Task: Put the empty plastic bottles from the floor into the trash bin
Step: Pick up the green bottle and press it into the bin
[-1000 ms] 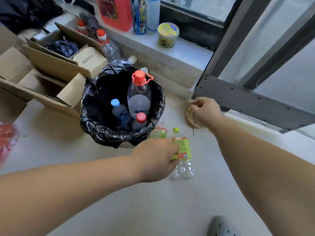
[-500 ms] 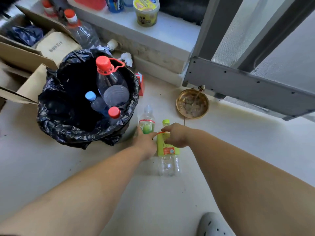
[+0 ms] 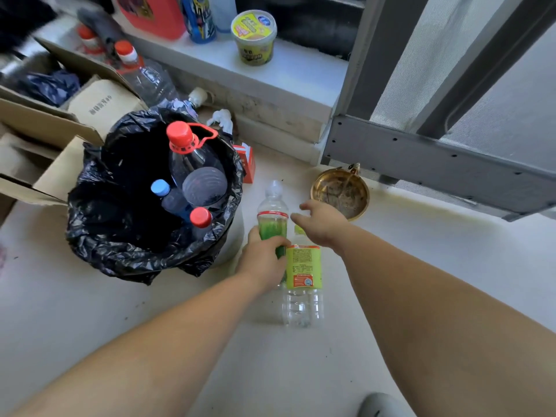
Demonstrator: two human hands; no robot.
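Two empty clear bottles lie side by side on the floor just right of the trash bin (image 3: 99,236), which is lined with a black bag and holds several bottles with red and blue caps. My left hand (image 3: 263,260) is closed around the middle of the green-label bottle (image 3: 272,212). Over the top end of the yellow-label bottle (image 3: 303,269) hovers my right hand (image 3: 322,221), fingers spread, covering its cap; whether it touches the bottle I cannot tell.
A brass dish (image 3: 340,192) sits on the floor right behind my right hand. Cardboard boxes (image 3: 60,127) stand left of the bin. A small red carton (image 3: 248,161) lies behind it. A ledge (image 3: 288,73) carries containers. A grey door frame (image 3: 421,152) runs at right.
My left hand has closed around the green-label bottle. My right hand came from the brass dish to the yellow-label bottle's top and now has its fingers spread.
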